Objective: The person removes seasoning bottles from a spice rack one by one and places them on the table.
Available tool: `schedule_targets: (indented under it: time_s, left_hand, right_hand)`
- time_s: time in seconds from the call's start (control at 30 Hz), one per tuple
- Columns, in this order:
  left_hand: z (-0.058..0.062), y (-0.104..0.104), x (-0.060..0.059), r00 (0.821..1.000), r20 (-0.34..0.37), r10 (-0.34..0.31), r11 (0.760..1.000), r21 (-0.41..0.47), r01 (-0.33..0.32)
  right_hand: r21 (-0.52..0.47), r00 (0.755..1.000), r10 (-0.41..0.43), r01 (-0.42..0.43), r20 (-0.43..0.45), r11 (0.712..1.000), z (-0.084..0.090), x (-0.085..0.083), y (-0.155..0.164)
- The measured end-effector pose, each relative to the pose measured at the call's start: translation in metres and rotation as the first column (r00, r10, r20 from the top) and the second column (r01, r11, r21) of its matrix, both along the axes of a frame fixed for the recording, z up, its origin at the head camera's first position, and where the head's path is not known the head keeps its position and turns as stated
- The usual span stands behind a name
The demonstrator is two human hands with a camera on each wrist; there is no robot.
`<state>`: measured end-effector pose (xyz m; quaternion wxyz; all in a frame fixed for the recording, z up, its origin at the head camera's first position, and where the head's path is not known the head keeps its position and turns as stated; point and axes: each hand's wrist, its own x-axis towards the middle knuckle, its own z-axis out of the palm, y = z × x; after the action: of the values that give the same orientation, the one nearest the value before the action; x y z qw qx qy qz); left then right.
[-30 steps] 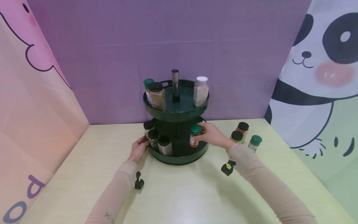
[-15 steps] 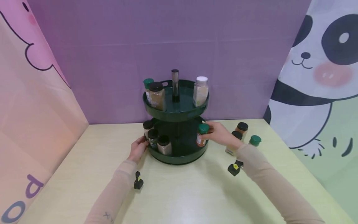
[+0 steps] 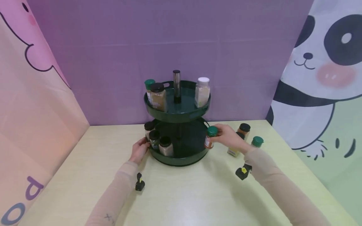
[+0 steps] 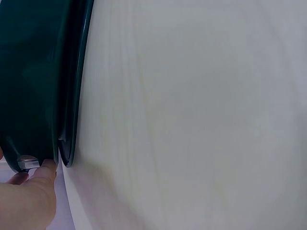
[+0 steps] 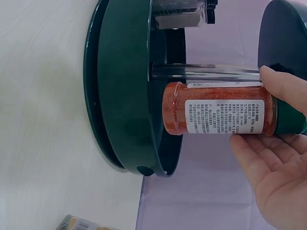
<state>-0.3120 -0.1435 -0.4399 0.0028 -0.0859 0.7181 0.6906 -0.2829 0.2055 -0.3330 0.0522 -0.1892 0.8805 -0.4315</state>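
A dark green two-tier round rack (image 3: 181, 159) stands at the back of the table. My right hand (image 3: 223, 135) grips a green-capped jar of red spice (image 3: 210, 138) just above the right rim of the lower tier. In the right wrist view the jar (image 5: 216, 115) lies between the thumb and fingers of my right hand (image 5: 276, 158), beside the lower tier's wall (image 5: 124, 96). My left hand (image 3: 141, 149) holds the left rim of the lower tier; the left wrist view has a fingertip of that hand (image 4: 33, 191) against the rim (image 4: 53, 96).
Three black-capped jars (image 3: 158, 139) stand on the lower tier's left side. The upper tier carries a brown-spice jar (image 3: 158, 95), a green-capped jar (image 3: 149, 85) and a white-capped jar (image 3: 202, 91) round a metal post (image 3: 176, 84). More jars (image 3: 244, 130) (image 3: 256, 142) stand on the table at the right.
My right hand has carried the red spice jar rightward, from over the middle of the lower tier to its right rim. The left hand has stayed on the rim.
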Motion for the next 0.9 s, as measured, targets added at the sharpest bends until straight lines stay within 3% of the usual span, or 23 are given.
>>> schedule_targets:
  time_s: [0.5,0.9]
  left_hand:
    - [0.0,0.0,0.001,1.0,-0.01,0.006,1.0,0.0,-0.006]
    - [0.0,0.001,0.001,1.0,0.027,0.016,1.0,0.003,-0.016]
  right_hand:
    - [0.094,0.994,-0.106,0.108,-0.02,0.99,-0.009,0.006,0.02]
    - [0.071,0.993,-0.122,0.121,0.006,0.99,-0.019,0.011,0.042]
